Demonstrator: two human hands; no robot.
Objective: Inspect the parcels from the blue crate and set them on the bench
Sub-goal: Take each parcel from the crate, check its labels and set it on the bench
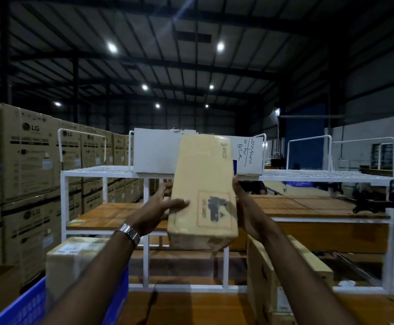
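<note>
Both forearms lift a tan parcel (203,188) above the blue crate (24,306) for checking;
left hand (160,207) and right hand (245,207) clamp its sides, fingers (179,204) curled on, printed face toward the camera for inspection.

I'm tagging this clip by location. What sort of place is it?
Most likely a warehouse or parcel-sorting floor: tall stacks of LG cartons, a high metal roof with bay lights, white wire racking, and both hands holding up a brown parcel.
</note>
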